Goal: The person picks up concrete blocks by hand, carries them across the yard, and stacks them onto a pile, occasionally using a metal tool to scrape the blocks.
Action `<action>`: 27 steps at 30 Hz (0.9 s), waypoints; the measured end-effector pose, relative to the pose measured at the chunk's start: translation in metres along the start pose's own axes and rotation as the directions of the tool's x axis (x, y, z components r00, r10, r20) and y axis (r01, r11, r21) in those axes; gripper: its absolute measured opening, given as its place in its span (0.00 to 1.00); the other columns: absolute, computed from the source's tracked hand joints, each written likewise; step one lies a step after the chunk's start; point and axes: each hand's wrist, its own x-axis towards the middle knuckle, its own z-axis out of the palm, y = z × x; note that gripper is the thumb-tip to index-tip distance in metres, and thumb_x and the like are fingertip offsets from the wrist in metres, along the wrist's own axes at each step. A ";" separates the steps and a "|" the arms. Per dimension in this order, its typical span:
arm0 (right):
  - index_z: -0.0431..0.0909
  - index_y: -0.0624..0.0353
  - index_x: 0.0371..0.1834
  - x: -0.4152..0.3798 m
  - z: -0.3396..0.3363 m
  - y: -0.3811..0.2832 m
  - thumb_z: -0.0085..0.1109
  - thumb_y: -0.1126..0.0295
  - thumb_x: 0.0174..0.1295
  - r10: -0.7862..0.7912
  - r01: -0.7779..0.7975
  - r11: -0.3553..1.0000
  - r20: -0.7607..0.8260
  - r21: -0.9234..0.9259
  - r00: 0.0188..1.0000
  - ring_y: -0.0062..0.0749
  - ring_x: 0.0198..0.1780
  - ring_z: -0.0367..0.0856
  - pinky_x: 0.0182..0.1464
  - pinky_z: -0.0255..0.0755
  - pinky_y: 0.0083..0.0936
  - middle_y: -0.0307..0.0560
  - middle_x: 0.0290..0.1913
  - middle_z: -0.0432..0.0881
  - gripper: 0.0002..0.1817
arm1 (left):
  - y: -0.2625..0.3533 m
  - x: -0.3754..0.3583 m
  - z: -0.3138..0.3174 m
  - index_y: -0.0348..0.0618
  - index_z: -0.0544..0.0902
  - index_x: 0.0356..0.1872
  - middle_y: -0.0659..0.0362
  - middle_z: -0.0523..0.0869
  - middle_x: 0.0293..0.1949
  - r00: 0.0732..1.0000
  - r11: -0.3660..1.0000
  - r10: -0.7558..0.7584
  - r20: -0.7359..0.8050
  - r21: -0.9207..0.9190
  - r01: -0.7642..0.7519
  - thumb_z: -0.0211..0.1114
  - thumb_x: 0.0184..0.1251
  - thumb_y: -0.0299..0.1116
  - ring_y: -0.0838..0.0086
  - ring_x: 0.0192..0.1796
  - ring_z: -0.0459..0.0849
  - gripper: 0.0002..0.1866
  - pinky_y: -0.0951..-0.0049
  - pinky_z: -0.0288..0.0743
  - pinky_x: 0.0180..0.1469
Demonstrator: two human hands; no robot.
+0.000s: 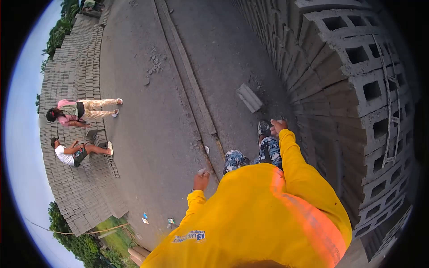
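My left hand (201,180) hangs in front of my body at the left, its fingers curled closed. A small greyish patch shows at its fingertips, too small to make out. On the other side, my right hand (278,127) is held near my thigh with its fingers curled in, and nothing can be seen in it. Both arms wear yellow sleeves. A grey concrete block (249,98) lies on the ground ahead of my right hand, apart from it. My patterned shorts (269,151) and one shoe show between the hands.
A tall stack of hollow blocks (353,85) rises close on my right, with a ladder-like frame (391,102) against it. Long rails (190,71) run along the ground. Rubble (154,64) lies farther off. Two people (73,154) are by a block wall (67,187) at left.
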 end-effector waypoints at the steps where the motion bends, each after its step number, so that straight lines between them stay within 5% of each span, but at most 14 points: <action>1: 0.77 0.57 0.58 0.044 0.009 0.008 0.56 0.47 0.65 0.013 -0.012 0.999 0.044 -0.034 0.999 0.36 0.35 0.86 0.45 0.77 0.36 0.48 0.43 0.87 0.28 | -0.045 0.013 -0.002 0.36 0.83 0.53 0.41 0.87 0.46 0.998 0.997 -0.054 -0.017 -0.047 0.054 0.61 0.65 0.42 0.52 0.53 0.85 0.22 0.62 0.76 0.56; 3: 0.78 0.54 0.58 0.100 0.031 0.010 0.57 0.47 0.65 0.088 -0.089 0.996 0.010 0.031 0.996 0.38 0.34 0.86 0.38 0.77 0.38 0.50 0.43 0.87 0.27 | -0.065 0.009 -0.021 0.41 0.86 0.47 0.43 0.88 0.44 0.988 0.988 -0.155 -0.019 0.009 0.156 0.61 0.64 0.45 0.51 0.52 0.86 0.19 0.60 0.76 0.56; 6: 0.78 0.57 0.59 0.186 0.065 0.031 0.60 0.44 0.61 0.123 -0.112 0.987 -0.087 0.115 0.989 0.39 0.35 0.86 0.34 0.77 0.38 0.53 0.41 0.86 0.31 | -0.023 -0.009 -0.060 0.44 0.85 0.38 0.45 0.87 0.40 0.908 0.913 -0.368 0.199 0.262 0.313 0.55 0.65 0.45 0.55 0.46 0.86 0.17 0.60 0.76 0.50; 10: 0.76 0.62 0.61 0.322 0.114 0.081 0.59 0.36 0.58 0.185 -0.137 0.974 -0.283 0.178 0.941 0.43 0.39 0.85 0.42 0.79 0.36 0.56 0.45 0.84 0.40 | -0.060 0.054 -0.098 0.44 0.85 0.42 0.49 0.88 0.41 0.894 0.884 -0.236 0.382 0.467 0.034 0.55 0.67 0.43 0.60 0.47 0.86 0.16 0.63 0.77 0.50; 11: 0.75 0.67 0.62 0.277 0.108 0.038 0.58 0.34 0.56 0.282 -0.197 0.891 -0.158 0.409 0.946 0.57 0.66 0.73 0.64 0.70 0.39 0.63 0.64 0.75 0.46 | -0.066 0.067 -0.108 0.45 0.85 0.43 0.50 0.88 0.41 0.881 0.848 -0.216 0.422 0.528 -0.045 0.55 0.67 0.42 0.61 0.47 0.86 0.16 0.64 0.77 0.51; 14: 0.74 0.70 0.62 0.298 0.131 0.031 0.57 0.33 0.55 0.300 -0.214 0.931 -0.288 0.295 0.909 0.58 0.65 0.74 0.66 0.66 0.41 0.65 0.64 0.75 0.47 | -0.066 0.116 -0.140 0.46 0.85 0.48 0.54 0.89 0.43 0.825 0.688 -0.158 0.543 0.660 -0.302 0.55 0.70 0.40 0.66 0.49 0.87 0.15 0.68 0.78 0.53; 16: 0.75 0.71 0.61 0.321 0.142 0.031 0.58 0.35 0.54 0.316 -0.228 0.934 -0.334 0.276 0.888 0.58 0.64 0.74 0.67 0.65 0.41 0.65 0.64 0.75 0.47 | -0.051 0.154 -0.162 0.43 0.84 0.50 0.58 0.90 0.43 0.886 0.907 -0.326 0.329 0.374 0.195 0.56 0.71 0.39 0.71 0.47 0.87 0.15 0.72 0.79 0.52; 17: 0.75 0.71 0.61 0.323 0.144 0.030 0.59 0.36 0.54 0.339 -0.242 0.923 -0.335 0.297 0.879 0.57 0.64 0.75 0.67 0.65 0.41 0.65 0.63 0.76 0.46 | -0.042 0.161 -0.173 0.42 0.83 0.51 0.60 0.90 0.43 0.859 0.893 -0.449 0.246 0.155 0.422 0.56 0.71 0.38 0.74 0.46 0.88 0.16 0.74 0.80 0.51; 19: 0.77 0.73 0.58 0.315 0.145 0.016 0.62 0.43 0.53 0.362 -0.247 0.902 -0.309 0.355 0.879 0.55 0.62 0.77 0.66 0.67 0.39 0.65 0.59 0.79 0.41 | -0.052 0.191 -0.193 0.38 0.83 0.50 0.60 0.91 0.40 0.960 0.950 -0.243 0.139 0.232 0.207 0.58 0.72 0.37 0.75 0.41 0.89 0.15 0.74 0.81 0.47; 21: 0.77 0.74 0.57 0.340 0.155 0.040 0.63 0.45 0.55 0.270 -0.100 0.850 -0.264 0.516 0.926 0.50 0.60 0.78 0.64 0.67 0.34 0.61 0.58 0.80 0.40 | -0.019 0.199 -0.203 0.41 0.84 0.48 0.57 0.90 0.37 0.859 0.857 -0.509 0.044 -0.071 0.511 0.59 0.73 0.37 0.74 0.35 0.88 0.13 0.75 0.80 0.38; 23: 0.77 0.69 0.59 0.319 0.155 0.042 0.67 0.44 0.51 0.271 -0.072 0.703 -0.173 0.708 0.947 0.44 0.57 0.75 0.64 0.64 0.28 0.55 0.60 0.78 0.41 | -0.041 0.201 -0.208 0.43 0.85 0.47 0.57 0.90 0.34 0.839 0.837 -0.537 0.087 -0.065 0.543 0.60 0.73 0.37 0.75 0.32 0.87 0.11 0.76 0.75 0.32; 24: 0.81 0.59 0.54 0.319 0.156 0.041 0.69 0.45 0.49 0.238 0.006 0.672 -0.223 0.741 0.945 0.45 0.48 0.78 0.54 0.71 0.36 0.50 0.51 0.81 0.35 | -0.046 0.197 -0.203 0.44 0.85 0.47 0.58 0.89 0.33 0.820 0.814 -0.560 0.116 -0.104 0.571 0.60 0.73 0.37 0.76 0.31 0.86 0.11 0.77 0.73 0.31; 27: 0.81 0.59 0.55 0.295 0.157 0.018 0.69 0.47 0.49 0.256 -0.057 0.560 -0.107 0.826 0.961 0.46 0.51 0.78 0.56 0.71 0.36 0.50 0.52 0.81 0.34 | -0.057 0.190 -0.182 0.45 0.85 0.45 0.58 0.89 0.33 0.802 0.795 -0.558 0.214 -0.138 0.590 0.59 0.73 0.37 0.78 0.30 0.84 0.10 0.78 0.72 0.31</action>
